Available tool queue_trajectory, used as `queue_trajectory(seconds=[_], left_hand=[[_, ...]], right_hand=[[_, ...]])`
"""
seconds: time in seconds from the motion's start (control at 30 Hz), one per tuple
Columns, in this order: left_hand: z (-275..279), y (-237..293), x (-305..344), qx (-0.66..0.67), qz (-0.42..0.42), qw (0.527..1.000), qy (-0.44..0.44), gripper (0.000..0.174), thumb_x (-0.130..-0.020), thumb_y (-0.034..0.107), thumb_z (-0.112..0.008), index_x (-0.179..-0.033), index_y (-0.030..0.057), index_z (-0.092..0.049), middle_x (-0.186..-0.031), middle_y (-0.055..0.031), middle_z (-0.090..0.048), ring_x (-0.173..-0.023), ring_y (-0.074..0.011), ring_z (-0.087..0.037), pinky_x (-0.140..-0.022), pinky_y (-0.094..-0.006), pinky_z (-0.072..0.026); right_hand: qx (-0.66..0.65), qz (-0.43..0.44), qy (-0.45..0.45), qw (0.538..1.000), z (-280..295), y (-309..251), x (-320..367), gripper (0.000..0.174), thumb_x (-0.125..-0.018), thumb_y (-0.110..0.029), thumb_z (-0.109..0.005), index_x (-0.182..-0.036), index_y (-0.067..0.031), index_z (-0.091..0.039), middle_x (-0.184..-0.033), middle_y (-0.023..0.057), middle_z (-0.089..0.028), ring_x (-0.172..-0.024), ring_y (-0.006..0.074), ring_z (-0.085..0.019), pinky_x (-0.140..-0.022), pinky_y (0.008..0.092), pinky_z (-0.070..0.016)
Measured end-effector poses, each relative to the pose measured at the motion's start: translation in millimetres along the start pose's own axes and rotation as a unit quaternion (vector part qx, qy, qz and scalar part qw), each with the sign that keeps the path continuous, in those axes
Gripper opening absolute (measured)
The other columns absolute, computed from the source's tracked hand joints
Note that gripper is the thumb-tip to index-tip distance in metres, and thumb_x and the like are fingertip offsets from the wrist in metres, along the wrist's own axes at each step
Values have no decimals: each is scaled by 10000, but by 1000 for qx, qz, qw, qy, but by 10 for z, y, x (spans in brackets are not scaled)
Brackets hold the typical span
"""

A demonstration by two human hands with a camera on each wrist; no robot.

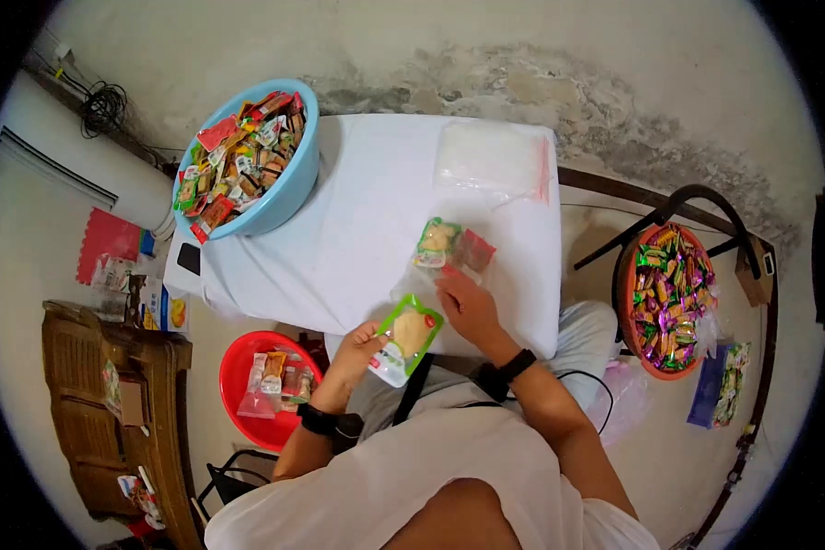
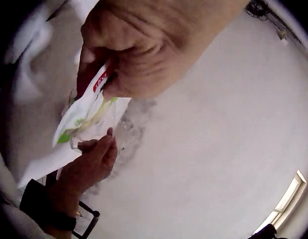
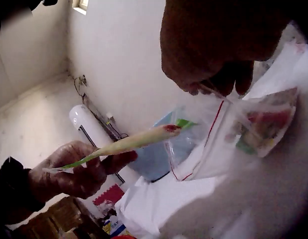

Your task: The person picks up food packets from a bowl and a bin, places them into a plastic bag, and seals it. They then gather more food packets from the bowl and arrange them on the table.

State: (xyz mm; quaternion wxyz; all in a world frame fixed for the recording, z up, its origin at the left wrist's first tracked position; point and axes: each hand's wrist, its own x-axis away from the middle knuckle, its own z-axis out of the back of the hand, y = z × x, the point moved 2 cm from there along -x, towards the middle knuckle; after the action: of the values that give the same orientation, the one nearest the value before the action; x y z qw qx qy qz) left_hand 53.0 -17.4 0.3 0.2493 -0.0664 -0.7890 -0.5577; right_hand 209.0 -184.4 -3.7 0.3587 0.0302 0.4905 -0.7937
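My left hand [image 1: 359,356] pinches a green-and-white snack packet [image 1: 407,335] by its lower left edge, in front of the table's near edge. The packet has a clear window with a pale piece of food behind it. Next to it, my right hand [image 1: 470,308] grips a clear zip bag [image 3: 206,144] near its red-striped mouth. Inside the bag lie a green snack packet [image 1: 438,238] and a red packet [image 1: 476,249]. The right wrist view shows the held packet [image 3: 131,142] edge-on, its top end overlapping the bag's mouth.
On the white table [image 1: 367,183] are a blue basin [image 1: 298,188] heaped with snacks, a stack of clear bags [image 1: 492,158] and a phone [image 1: 189,258]. A red basin [image 1: 232,403] stands low at left. At right, an orange basket [image 1: 625,307] holds wrapped sweets.
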Motion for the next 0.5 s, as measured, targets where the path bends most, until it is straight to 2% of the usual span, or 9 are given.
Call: queue_trajectory(seconds=[0.03,0.07,0.1,0.13,0.23,0.33,0.37,0.5], left_hand=[[-45,-39,-38,-21,-8,1000,16,148,-878,72,-517,-1009,40,-580,-850,19,-601,-717,-47,-535,-617,-186,-424],[-101,-67,-64,-42,-16,999,31,158,-881,70,-511,-1025,39,-566,-850,25,-594,-709,-48,-531,-608,-183,-425],[-151,-86,-104,-70,-16,996,47,206,-890,47,-466,-1086,41,-528,-913,12,-581,-706,-51,-516,-590,-179,-421],[-221,-93,-175,-72,-16,996,46,206,-890,47,-466,-1086,41,-528,-913,12,-581,-706,-51,-516,-590,-179,-421],[-385,-152,-448,3,-65,994,92,334,-893,15,-403,-1223,56,-428,-1032,-17,-554,-733,-59,-518,-583,-178,-433],[-470,-350,-699,36,-44,997,51,348,-891,25,-413,-1235,75,-425,-1029,-11,-566,-758,-66,-526,-587,-186,-442],[-501,-321,-703,47,13,998,26,323,-878,2,-399,-1183,73,-475,-966,-12,-576,-712,-63,-521,-584,-196,-437],[-388,-412,-904,-9,11,1000,-9,296,-873,22,-420,-1150,71,-510,-916,-14,-588,-704,-64,-525,-568,-198,-428]], right_hand=[[31,37,-13,999,-1,-7,11,165,-812,-143,-587,-959,-79,-630,-846,106,-642,-719,279,-617,-605,356,-491],[31,36,-10,999,6,-4,35,165,-812,-143,-587,-959,-79,-630,-846,106,-642,-719,279,-617,-605,356,-491],[50,34,-39,997,-8,-2,70,176,-824,-175,-562,-967,-90,-618,-844,108,-641,-738,284,-613,-614,376,-487],[69,32,-67,995,-26,-1,92,189,-836,-207,-538,-976,-100,-605,-842,110,-641,-757,289,-610,-624,395,-482],[60,50,-42,996,-39,-26,104,181,-819,-186,-583,-971,-98,-626,-824,88,-632,-736,271,-606,-615,373,-483],[71,28,-81,994,-36,-28,88,172,-820,-185,-581,-963,-102,-625,-835,82,-632,-728,271,-605,-609,378,-480],[73,27,-80,994,-33,-17,91,172,-820,-185,-581,-963,-102,-625,-835,82,-632,-728,271,-605,-609,378,-480],[55,39,-59,996,-42,48,142,159,-822,-189,-579,-953,-114,-628,-824,78,-631,-718,273,-601,-604,381,-476]])
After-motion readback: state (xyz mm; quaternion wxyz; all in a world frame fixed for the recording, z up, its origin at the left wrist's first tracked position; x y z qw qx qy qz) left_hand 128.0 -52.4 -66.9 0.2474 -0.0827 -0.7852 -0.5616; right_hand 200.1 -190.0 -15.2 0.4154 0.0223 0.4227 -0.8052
